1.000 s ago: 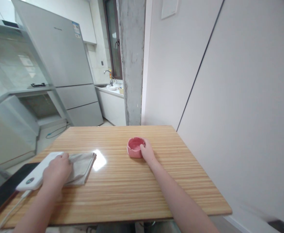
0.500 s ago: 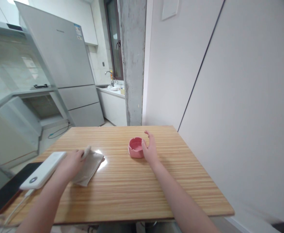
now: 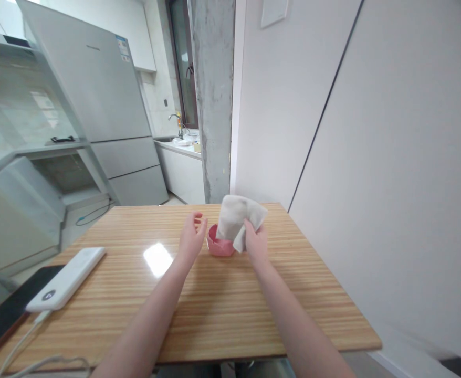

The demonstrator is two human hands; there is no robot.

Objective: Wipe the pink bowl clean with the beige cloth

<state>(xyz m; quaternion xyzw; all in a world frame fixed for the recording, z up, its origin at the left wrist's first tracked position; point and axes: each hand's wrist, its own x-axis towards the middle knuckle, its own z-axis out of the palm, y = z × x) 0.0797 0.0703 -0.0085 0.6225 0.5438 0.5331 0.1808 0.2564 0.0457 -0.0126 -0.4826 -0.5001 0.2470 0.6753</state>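
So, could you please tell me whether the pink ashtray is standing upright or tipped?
Upright: the pink ashtray sits on the table, its opening facing up, though the cloth in the right hand hides part of it.

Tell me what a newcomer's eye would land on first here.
Probably the pale cloth, held in the right hand and partly hiding the pink bowl on the wooden table. The left hand, empty, is just left of the bowl. A white device lies at the table's left.

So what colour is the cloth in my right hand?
The cloth in your right hand is a pale, greyish off-white, as the head view shows.
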